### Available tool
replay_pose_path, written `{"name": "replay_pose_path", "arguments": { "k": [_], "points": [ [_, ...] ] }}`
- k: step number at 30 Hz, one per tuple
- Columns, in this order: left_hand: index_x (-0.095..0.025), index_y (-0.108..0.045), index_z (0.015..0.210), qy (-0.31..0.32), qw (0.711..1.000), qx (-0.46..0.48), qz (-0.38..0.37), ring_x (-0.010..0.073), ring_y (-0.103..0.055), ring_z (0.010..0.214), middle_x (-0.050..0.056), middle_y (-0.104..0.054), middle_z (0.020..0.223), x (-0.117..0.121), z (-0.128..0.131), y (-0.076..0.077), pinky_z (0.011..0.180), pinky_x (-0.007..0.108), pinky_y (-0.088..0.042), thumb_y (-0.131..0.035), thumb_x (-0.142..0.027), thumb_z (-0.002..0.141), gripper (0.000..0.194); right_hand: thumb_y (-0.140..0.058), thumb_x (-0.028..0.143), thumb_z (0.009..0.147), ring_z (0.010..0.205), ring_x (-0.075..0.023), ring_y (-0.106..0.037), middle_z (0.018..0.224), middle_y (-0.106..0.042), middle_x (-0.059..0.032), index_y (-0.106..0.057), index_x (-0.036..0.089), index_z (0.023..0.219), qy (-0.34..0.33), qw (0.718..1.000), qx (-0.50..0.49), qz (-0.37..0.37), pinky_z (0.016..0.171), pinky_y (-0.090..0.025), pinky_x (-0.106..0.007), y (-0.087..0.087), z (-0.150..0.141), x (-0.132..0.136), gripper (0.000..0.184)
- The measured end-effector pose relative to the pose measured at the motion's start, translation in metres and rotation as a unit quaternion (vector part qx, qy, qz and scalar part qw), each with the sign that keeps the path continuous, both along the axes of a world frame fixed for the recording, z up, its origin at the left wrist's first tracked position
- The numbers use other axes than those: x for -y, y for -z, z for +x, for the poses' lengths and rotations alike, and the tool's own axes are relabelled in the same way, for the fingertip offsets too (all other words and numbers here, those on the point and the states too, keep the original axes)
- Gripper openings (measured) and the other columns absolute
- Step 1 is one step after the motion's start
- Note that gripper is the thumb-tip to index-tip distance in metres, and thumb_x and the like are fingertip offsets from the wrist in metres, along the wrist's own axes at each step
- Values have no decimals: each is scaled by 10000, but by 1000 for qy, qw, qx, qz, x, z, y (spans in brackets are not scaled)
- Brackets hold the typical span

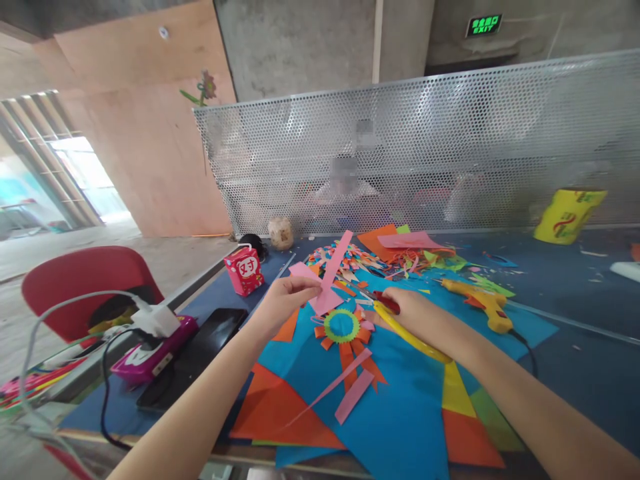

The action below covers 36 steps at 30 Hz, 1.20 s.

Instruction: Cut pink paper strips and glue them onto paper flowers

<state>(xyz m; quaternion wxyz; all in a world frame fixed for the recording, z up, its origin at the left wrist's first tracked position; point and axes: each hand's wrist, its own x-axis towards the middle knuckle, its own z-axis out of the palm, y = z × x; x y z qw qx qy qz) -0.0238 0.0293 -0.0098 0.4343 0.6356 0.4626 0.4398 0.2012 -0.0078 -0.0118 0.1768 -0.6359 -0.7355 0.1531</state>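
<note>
My left hand pinches a pink strip of felt-like material, which stands up at a tilt from the fingertips. A wider pink piece lies just beyond and below those fingers. In my right hand are scissors with yellow and red handles; their blades point left toward the pink strip, and I cannot tell whether they touch it. Between my hands and nearer to me lies a rosette with a green toothed ring, orange loops and orange tails. Two cut pink scraps rest over and beside its tails.
Blue sheets and orange sheets cover the table front. A yellow glue gun with a cord lies right. At left are a red drink carton, a black phone and a purple power strip. A perforated metal screen stands behind.
</note>
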Motion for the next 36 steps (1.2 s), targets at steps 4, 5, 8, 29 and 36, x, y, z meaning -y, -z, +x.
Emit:
{"name": "replay_pose_path", "arguments": {
  "k": [4, 5, 8, 29, 36],
  "points": [
    [-166, -688, 690, 26, 999, -18, -15, 80, -484, 528, 18, -653, 667, 0, -2, 1, 519, 208, -396, -642, -262, 609, 133, -468, 396, 762, 555, -132, -519, 657, -591, -23, -507, 178, 696, -12, 1000, -6, 16, 447, -281, -197, 1, 1, -1, 231],
    [-169, -688, 690, 35, 999, -21, -23, 82, -490, 534, 17, -654, 663, 0, -2, 1, 526, 210, -400, -642, -260, 613, 128, -468, 398, 761, 559, -133, -519, 654, -588, -22, -507, 179, 693, -14, 1000, -7, 18, 446, -280, -197, 0, 1, 0, 233],
    [-170, -691, 698, 44, 998, -29, -33, 89, -495, 527, 14, -649, 630, 1, -3, 1, 528, 219, -402, -640, -266, 619, 134, -476, 427, 749, 563, -135, -513, 640, -577, -20, -500, 184, 671, -11, 1000, -6, 15, 435, -267, -197, -2, 2, 1, 255],
    [-192, -694, 706, 56, 991, -117, -37, 105, -517, 536, 20, -672, 671, 0, -9, -4, 512, 224, -393, -620, -286, 618, 148, -425, 531, 732, 424, -114, -404, 492, -502, -6, -480, 196, 529, 6, 996, 88, 27, 395, -183, -232, 2, 7, -3, 395],
    [-194, -681, 612, 21, 940, -331, 85, 192, -590, 611, 39, -662, 597, -9, -18, 11, 583, 272, -417, -569, -282, 643, 146, -452, 594, 697, 615, -238, -600, 699, -634, -123, -611, 163, 745, 103, 985, 132, -31, 428, -325, -254, -5, 10, -4, 461]
  ]
}}
